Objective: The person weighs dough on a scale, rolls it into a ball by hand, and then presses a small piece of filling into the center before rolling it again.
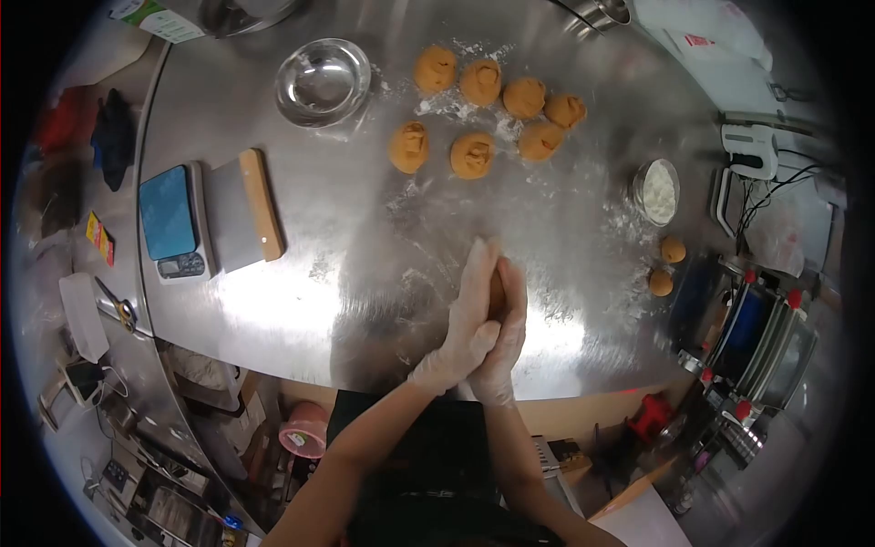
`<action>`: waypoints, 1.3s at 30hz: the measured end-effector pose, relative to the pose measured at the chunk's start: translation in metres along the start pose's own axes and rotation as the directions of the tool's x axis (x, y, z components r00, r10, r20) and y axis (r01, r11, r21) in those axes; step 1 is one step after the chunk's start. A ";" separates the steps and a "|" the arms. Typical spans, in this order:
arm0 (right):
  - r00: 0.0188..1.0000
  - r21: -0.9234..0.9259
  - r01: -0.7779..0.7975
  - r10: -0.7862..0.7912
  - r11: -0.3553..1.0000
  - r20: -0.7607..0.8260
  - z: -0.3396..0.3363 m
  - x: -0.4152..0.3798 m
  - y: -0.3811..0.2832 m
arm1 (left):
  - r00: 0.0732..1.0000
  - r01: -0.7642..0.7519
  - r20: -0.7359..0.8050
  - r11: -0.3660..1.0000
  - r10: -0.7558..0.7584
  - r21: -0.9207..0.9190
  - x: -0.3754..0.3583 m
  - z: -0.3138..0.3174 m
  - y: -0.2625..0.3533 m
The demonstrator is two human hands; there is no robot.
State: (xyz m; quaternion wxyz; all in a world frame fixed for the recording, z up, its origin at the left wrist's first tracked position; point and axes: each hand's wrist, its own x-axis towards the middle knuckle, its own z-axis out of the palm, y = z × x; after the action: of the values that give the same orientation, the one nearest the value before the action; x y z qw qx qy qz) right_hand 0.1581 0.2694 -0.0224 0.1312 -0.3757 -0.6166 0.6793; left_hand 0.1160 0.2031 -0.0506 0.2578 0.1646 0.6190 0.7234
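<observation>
Both of my hands wear clear gloves and meet palm to palm over the near middle of the steel table. Between my left hand [467,319] and my right hand [509,333] sits a piece of orange-brown dough [498,296], mostly hidden by the palms. Farther back, several orange-brown dough pieces [473,156] with folded tops stand in two loose rows on scattered flour. Over to the right, two small dough balls [673,249] lie near a glass bowl of white flour [657,192].
An empty glass bowl [324,84] stands at the back left. A wooden-handled dough scraper [262,205] lies beside a digital scale [169,214]. At the right are a hand mixer [751,150] and a machine with rollers [755,337]. The table's front edge [301,378] runs below my wrists.
</observation>
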 end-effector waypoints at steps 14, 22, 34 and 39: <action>0.973 -0.153 0.078 -0.043 0.985 0.225 -0.006 0.033 -0.019 | 0.997 0.062 -0.038 0.998 -0.061 0.019 -0.004 -0.009 0.002; 0.973 -0.180 0.083 -0.040 0.980 0.229 0.000 0.022 -0.018 | 0.996 0.093 -0.002 0.995 -0.093 -0.026 0.003 -0.006 0.008; 0.974 -0.217 0.137 -0.092 0.967 0.208 -0.002 0.042 -0.013 | 0.989 -0.085 -0.115 0.992 0.096 0.096 0.006 -0.012 -0.002; 0.972 -0.363 0.148 -0.069 0.920 0.223 0.006 0.025 0.001 | 1.000 -0.015 0.026 0.999 0.014 0.042 0.041 -0.011 -0.003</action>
State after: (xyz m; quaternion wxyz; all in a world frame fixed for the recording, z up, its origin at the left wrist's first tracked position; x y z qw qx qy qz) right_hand 0.1366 0.2808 -0.0323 0.0297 -0.2867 -0.7657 0.5749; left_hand 0.0772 0.2184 -0.0584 0.2571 0.1839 0.6295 0.7098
